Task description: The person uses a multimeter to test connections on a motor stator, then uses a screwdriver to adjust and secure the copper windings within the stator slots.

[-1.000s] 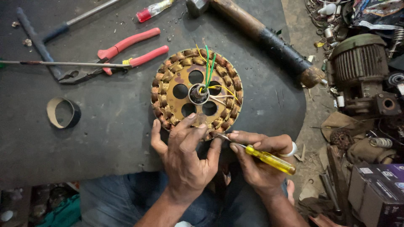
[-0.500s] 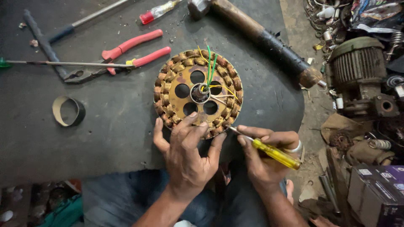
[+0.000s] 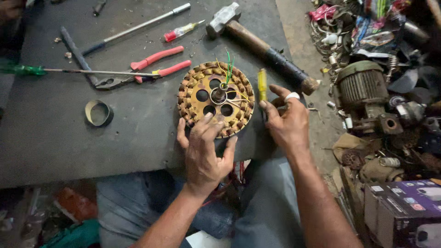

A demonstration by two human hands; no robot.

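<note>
A round fan motor stator [image 3: 197,85] with copper coils around its rim, several round holes and green and yellow wires at its hub lies on a dark board [image 3: 55,142]. My left hand [image 3: 204,147] rests fingers-down on the stator's near edge. To the right of the stator, my right hand [image 3: 288,120], with a ring on one finger, grips a yellow-handled screwdriver [image 3: 262,85] upright.
On the board behind the stator lie red-handled pliers [image 3: 158,63], a long green-handled screwdriver [image 3: 69,71], a small red screwdriver [image 3: 181,31], a hammer [image 3: 257,43] and a tape roll [image 3: 98,113]. An old electric motor [image 3: 363,89], scrap parts and a purple box [image 3: 404,209] crowd the right.
My right hand has lifted from the stator's near edge and moved right, turning the yellow screwdriver from lying flat to upright. My left hand has stayed on the stator.
</note>
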